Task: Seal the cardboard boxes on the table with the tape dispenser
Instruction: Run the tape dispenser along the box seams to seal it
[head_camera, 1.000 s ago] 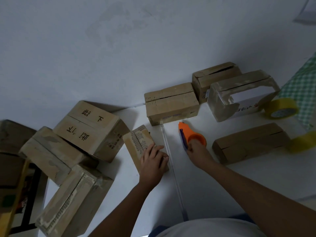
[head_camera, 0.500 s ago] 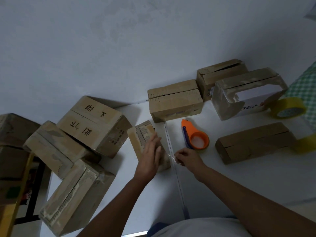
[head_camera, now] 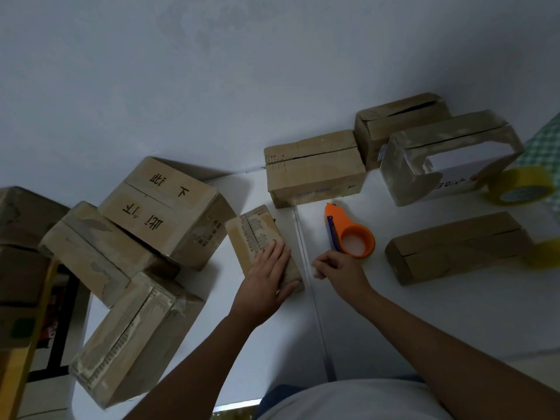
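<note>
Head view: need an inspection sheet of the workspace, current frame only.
Surface: white table, a seam running down its middle.
Job's things: orange tape dispenser lying on the table, held by no hand; small box beside the seam; four more boxes at the far right, one long flat box nearest.
Clutter: pile of cardboard boxes overhanging the table's left edge; two yellow tape rolls at the right edge.
Hands: left hand flat on the small box; right hand closed, fingers pinched beside the dispenser; what it pinches is too small to tell.
Cables: nothing seen.
Surroundings: plain white wall; green checked cloth at right.
</note>
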Available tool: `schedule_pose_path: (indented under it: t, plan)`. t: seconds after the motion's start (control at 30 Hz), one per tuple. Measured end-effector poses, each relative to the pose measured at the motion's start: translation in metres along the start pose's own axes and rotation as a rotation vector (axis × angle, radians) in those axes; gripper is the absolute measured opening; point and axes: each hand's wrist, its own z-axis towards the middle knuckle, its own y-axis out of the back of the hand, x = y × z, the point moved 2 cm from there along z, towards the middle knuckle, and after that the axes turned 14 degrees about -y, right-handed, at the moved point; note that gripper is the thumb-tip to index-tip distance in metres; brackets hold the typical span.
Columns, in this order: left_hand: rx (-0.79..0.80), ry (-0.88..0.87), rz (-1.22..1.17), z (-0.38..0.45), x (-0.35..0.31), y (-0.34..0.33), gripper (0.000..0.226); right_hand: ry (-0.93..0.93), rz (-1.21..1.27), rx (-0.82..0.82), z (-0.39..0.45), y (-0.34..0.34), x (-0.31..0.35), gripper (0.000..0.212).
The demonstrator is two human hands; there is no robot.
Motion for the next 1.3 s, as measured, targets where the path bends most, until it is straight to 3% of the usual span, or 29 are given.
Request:
schedule_pose_path:
  t: [0.33,0.43,0.57,0.67,1.13,1.3]
  plan:
    - [-0.052,-0.066,0.255,0.006,-0.006,-0.004,0.072,-0.009,-0.044,0.011,0.011,-0.003,-0.004,0.013]
    - [-0.011,-0.078,0.283,0.007,-0.008,-0.007,0.084,-0.002,-0.095,0.007,0.015,-0.006,-0.005,0.014]
    - [0.054,-0.047,0.165,0.006,-0.006,-0.003,0.105,0.031,-0.123,-0.023,0.018,-0.011,-0.005,0.014]
    - [0.128,-0.058,0.111,0.004,-0.001,0.006,0.098,0.050,-0.136,-0.031,0.020,-0.013,-0.005,0.015]
    - [0.108,-0.058,0.213,-0.006,0.015,-0.006,0.100,0.281,-0.342,-0.107,0.033,-0.045,-0.013,0.017]
    - [0.096,-0.051,0.213,-0.007,0.016,-0.009,0.099,0.193,-0.303,-0.066,0.036,-0.055,-0.019,0.014]
